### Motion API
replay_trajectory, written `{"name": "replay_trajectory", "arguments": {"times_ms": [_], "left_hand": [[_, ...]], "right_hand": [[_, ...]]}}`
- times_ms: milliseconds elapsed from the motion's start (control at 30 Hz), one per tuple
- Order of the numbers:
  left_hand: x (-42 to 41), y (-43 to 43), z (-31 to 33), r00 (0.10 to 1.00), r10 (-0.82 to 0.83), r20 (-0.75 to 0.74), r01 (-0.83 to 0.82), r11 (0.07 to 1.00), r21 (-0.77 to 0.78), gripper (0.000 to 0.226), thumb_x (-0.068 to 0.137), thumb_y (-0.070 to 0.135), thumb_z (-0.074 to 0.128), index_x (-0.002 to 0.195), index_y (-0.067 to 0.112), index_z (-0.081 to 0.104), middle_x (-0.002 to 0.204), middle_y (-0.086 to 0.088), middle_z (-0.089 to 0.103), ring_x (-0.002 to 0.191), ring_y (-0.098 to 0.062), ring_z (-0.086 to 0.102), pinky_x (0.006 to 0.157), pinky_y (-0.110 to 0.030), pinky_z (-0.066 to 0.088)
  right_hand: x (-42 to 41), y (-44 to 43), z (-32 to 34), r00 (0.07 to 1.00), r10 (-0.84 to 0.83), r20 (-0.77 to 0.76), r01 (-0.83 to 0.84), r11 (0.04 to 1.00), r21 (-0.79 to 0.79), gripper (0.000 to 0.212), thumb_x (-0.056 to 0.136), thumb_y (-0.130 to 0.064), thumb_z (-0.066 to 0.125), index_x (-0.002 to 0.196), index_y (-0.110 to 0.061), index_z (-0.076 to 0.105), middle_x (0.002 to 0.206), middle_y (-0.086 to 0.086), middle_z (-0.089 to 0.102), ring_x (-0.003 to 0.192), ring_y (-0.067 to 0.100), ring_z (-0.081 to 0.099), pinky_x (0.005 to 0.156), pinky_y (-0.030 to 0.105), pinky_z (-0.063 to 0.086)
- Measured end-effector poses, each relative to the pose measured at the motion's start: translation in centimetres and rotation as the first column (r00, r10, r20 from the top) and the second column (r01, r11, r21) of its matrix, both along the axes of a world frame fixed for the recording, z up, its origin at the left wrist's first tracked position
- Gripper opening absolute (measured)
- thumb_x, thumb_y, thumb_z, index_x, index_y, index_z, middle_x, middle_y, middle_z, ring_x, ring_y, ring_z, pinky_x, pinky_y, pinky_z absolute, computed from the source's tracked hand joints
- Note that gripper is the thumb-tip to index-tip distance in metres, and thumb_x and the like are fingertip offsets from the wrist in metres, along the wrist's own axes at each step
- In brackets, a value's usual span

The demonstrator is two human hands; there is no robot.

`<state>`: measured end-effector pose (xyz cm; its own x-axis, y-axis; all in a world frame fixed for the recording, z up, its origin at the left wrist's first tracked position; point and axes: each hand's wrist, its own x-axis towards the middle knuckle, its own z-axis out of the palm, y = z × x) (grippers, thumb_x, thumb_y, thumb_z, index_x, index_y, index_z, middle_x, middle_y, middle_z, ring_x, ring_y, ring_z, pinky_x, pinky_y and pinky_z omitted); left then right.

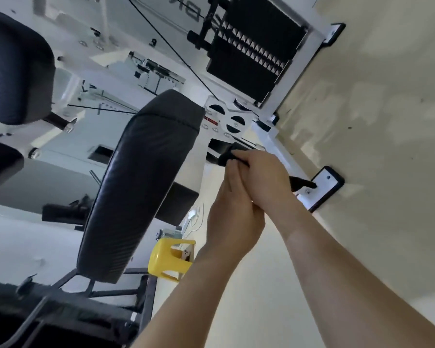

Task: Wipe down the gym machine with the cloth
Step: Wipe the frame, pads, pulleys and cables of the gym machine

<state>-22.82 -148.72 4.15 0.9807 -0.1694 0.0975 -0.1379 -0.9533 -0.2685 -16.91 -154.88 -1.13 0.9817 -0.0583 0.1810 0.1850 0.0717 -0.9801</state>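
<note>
Beige floor (pixel 362 126) filled the 3 o'clock side of the view; the white gym machine (pixel 146 23) filled the 9 to 12 o'clock side, seen at a steep tilt.

Item 1, cloth (pixel 226 159): black, bunched, held at the centre of the view. One end stuck out at 10 o'clock of the right hand (pixel 264 172), and a tail showed at 4 o'clock of it, so its long axis ran from 10 to 4 o'clock through the grip. The forward end lay on or just over a dark part under the white pivot plate (pixel 224 120); contact could not be told.

Item 2, right hand: fingers curled round the cloth, knuckles up, arm entering from 5 o'clock. It was the nearer hand to the machine.

Item 3, left hand (pixel 234 217): pressed against the underside of the right, fingers pointing to 12 o'clock, arm entering from 6 o'clock. Whether it pinched any cloth was hidden.

Item 4, seat pad (pixel 141 187): black, long, at 9 o'clock of both hands, just beside them.

Item 5, floor rail (pixel 279 144): white, running behind the hands toward a foot plate (pixel 328 183) at 3 o'clock.

Item 6, weight stack (pixel 254 54): black, at 12 o'clock, well apart.

Item 7, yellow handle (pixel 168 259): at 7 o'clock, near the left forearm.

Judgement: wiping looked under way on the low frame parts.
</note>
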Motion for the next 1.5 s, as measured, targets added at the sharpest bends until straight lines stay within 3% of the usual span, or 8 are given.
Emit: {"name": "replay_trajectory", "arguments": {"times_ms": [267,500,633,833,933,1100,1367,1500], "left_hand": [[1.8,-0.5,-1.3,0.994,-0.094,-0.056,0.105,0.964,0.245,0.071,0.09,0.032,0.057,0.148,0.005,0.025,0.153,-0.01,0.029,0.147,-0.025,0.015,0.114,-0.037,0.031],[5.2,0.8,-4.2,0.943,-0.309,0.12,0.273,0.93,0.247,0.034,0.087,0.042,0.051,0.08,0.009,0.057,0.077,-0.006,0.052,0.085,-0.026,0.042,0.073,-0.038,0.041],[5.9,0.5,-5.1,0.925,-0.31,0.222,0.296,0.951,0.092,0.036,0.091,0.044,0.043,0.086,0.012,0.059,0.081,-0.002,0.054,0.086,-0.024,0.043,0.071,-0.035,0.04],[4.9,-0.7,-3.9,0.972,-0.185,0.143,0.151,0.964,0.218,0.048,0.082,0.035,0.05,0.125,0.013,0.052,0.111,-0.002,0.056,0.105,-0.026,0.049,0.079,-0.041,0.037],[6.1,-1.8,-3.8,0.929,-0.166,0.332,0.1,0.973,0.207,0.035,0.068,0.022,0.059,0.103,0.017,0.055,0.108,-0.001,0.055,0.1,-0.023,0.049,0.075,-0.036,0.025],[5.6,-0.9,-4.2,0.843,-0.238,0.482,0.185,0.97,0.157,0.011,0.073,0.016,0.056,0.081,0.01,0.053,0.101,-0.012,0.057,0.093,-0.028,0.048,0.078,-0.039,0.038],[6.3,-2.4,-1.6,0.965,-0.056,0.255,0.005,0.98,0.198,0.038,0.078,0.01,0.046,0.115,0.004,0.054,0.129,-0.013,0.05,0.123,-0.029,0.044,0.092,-0.035,0.046],[10.5,-3.8,-0.7,0.989,0.132,0.064,-0.147,0.907,0.395,0.058,0.085,0.017,0.042,0.143,0.009,0.034,0.155,-0.012,0.024,0.145,-0.028,0.016,0.115,-0.038,0.023]], "right_hand": [[-2.0,-3.1,-3.1,0.99,0.13,-0.056,-0.112,0.96,0.256,0.025,0.093,-0.021,0.053,0.087,-0.03,0.075,0.063,-0.002,0.069,0.047,0.007,0.057,0.04,0.023,0.045],[3.5,-8.4,-1.8,0.821,0.528,-0.217,-0.567,0.708,-0.422,0.025,0.089,-0.022,0.059,0.065,-0.02,0.065,0.059,-0.002,0.059,0.057,0.013,0.052,0.056,0.025,0.039],[7.1,-10.7,2.2,0.548,0.676,-0.493,-0.837,0.45,-0.313,0.021,0.091,-0.009,0.062,0.075,-0.015,0.074,0.072,0.003,0.074,0.068,0.016,0.069,0.075,0.035,0.058],[8.4,-10.4,3.3,0.926,0.312,-0.213,-0.355,0.525,-0.773,0.015,0.093,-0.024,0.061,0.086,-0.025,0.074,0.074,-0.007,0.066,0.07,0.012,0.06,0.06,0.021,0.047],[8.8,-8.9,1.0,0.98,0.196,-0.033,-0.198,0.971,-0.135,0.018,0.094,-0.022,0.061,0.081,-0.024,0.074,0.073,-0.006,0.066,0.07,0.007,0.059,0.062,0.018,0.046],[7.8,-3.3,-2.0,0.722,0.684,0.107,-0.649,0.616,0.446,0.017,0.088,-0.015,0.068,0.087,-0.027,0.079,0.084,-0.005,0.076,0.08,0.006,0.071,0.068,0.017,0.054],[9.8,0.3,-4.2,0.881,0.469,0.058,-0.447,0.786,0.427,0.02,0.085,-0.012,0.065,0.074,-0.025,0.076,0.068,-0.009,0.072,0.064,0.006,0.067,0.057,0.026,0.051],[11.3,0.7,-4.0,0.828,0.55,-0.105,-0.17,0.425,0.889,0.016,0.087,-0.008,0.066,0.088,-0.019,0.077,0.081,0.003,0.076,0.074,0.017,0.073,0.061,0.023,0.054]]}}
